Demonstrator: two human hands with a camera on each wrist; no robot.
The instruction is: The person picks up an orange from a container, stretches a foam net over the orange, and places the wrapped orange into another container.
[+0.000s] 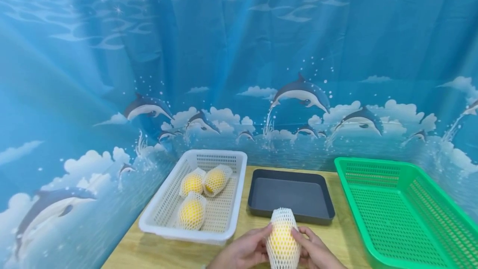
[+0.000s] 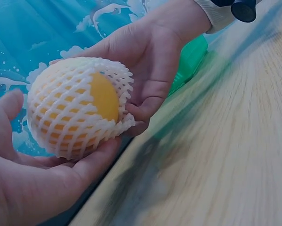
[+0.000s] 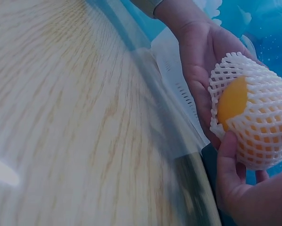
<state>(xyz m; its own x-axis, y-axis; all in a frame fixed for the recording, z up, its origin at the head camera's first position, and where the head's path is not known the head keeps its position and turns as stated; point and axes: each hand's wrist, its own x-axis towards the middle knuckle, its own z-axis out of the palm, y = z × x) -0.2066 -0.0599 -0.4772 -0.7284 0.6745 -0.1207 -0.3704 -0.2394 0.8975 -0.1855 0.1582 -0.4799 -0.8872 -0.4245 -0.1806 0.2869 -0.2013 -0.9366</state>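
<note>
Between both hands is a yellow fruit (image 1: 284, 240) in a white foam net, held in front of the dark tray. My left hand (image 1: 248, 247) grips its left side, thumb up near the net. From the right, my right hand (image 1: 316, 249) holds it with the thumb against the net. In the left wrist view, bare smooth skin of the fruit (image 2: 104, 96) shows through the net's open end. The right wrist view has a right-hand fingertip (image 3: 229, 141) right at the edge of that opening.
A white basket (image 1: 234, 215) at left holds three netted yellow fruits (image 1: 192, 213). Behind the hands lies a dark shallow tray (image 1: 291, 194). On the right stands a green basket (image 1: 388, 215). All rest on a wooden table (image 1: 160, 254), with a dolphin-print curtain (image 1: 239, 53) behind.
</note>
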